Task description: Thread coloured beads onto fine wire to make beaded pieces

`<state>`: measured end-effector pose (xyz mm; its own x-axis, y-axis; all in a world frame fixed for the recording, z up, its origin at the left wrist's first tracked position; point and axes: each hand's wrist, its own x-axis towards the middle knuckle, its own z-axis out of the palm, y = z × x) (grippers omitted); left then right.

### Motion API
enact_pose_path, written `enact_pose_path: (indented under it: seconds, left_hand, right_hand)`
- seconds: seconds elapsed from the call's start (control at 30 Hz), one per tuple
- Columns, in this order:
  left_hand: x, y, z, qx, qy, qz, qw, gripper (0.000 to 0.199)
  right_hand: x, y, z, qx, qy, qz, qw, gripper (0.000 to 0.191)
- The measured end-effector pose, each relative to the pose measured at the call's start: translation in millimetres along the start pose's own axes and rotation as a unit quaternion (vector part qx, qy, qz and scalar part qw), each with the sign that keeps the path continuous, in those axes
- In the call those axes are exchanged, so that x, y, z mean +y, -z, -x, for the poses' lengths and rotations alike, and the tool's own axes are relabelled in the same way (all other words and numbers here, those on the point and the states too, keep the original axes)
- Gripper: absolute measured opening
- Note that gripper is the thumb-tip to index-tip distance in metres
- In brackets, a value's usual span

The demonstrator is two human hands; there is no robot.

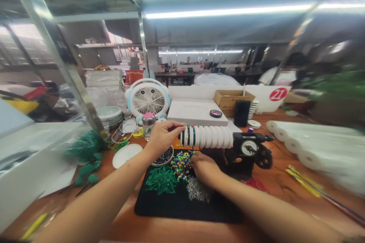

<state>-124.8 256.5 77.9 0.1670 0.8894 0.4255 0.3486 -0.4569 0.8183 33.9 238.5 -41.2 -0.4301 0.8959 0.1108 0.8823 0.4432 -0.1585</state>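
A person's left hand [164, 137] gripped a white ribbed roll [211, 137] at 12 o'clock; the right hand [204, 167] curled beside colored pins [181, 165] (its grip impossible to tell).

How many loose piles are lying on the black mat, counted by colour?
Green pointed pieces: 1
Multicoloured beads: 1
Silvery clear pieces: 1
Total on the black mat: 3
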Motion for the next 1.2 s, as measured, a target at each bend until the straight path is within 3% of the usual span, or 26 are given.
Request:
enact_pose_path:
  seconds: [0.2,0.4,0.57,0.67,0.77,0.87,0.93,1.03,1.13,1.2]
  left_hand:
    - [-0.5,0.6,-0.1,0.001,-0.007,-0.008,1.0,0.013]
    - [-1.2,2.2,0.0,-0.005,-0.022,-0.013,1.0,0.014]
    - [-5.3,3.6,0.1,-0.013,-0.057,-0.035,0.998,0.014]
    - [-6.5,4.2,1.1,-0.009,-0.068,-0.028,0.997,0.012]
    - [-6.6,4.6,2.1,-0.01,-0.073,-0.013,0.997,0.011]
    - [-6.5,5.0,2.6,-0.015,-0.091,-0.027,0.995,0.011]
    - [-6.6,5.5,2.8,-0.015,-0.108,-0.045,0.993,0.011]
    - [-6.4,6.5,3.0,-0.021,-0.13,-0.07,0.989,0.013]
    - [-5.7,8.1,2.6,-0.038,-0.151,-0.094,0.983,0.015]
    - [-4.9,9.4,2.0,-0.05,-0.165,-0.106,0.979,0.017]
  right_hand:
    - [-14.6,16.6,9.0,-0.005,-0.009,0.054,0.998,0.026]
    - [-34.7,27.9,19.9,-0.07,0.139,0.121,0.98,0.024]
    - [-31.0,16.4,11.8,-0.049,0.116,0.088,0.988,0.028]
    - [-30.0,16.2,17.3,-0.036,0.11,0.065,0.991,0.02]
    - [-31.1,39.3,27.0,0.056,0.145,-0.059,0.986,0.011]
    - [-26.9,84.3,23.1,0.206,0.148,-0.245,0.936,0.011]
    - [-20.1,113.3,9.1,0.271,0.107,-0.294,0.91,0.007]
    - [-10.0,136.6,-18.1,0.229,0.057,-0.329,0.914,0.005]
    - [-6.9,137.7,-35.7,0.168,0.039,-0.364,0.915,0.008]
    - [-8.2,134.6,-39.4,0.165,0.034,-0.362,0.917,0.009]
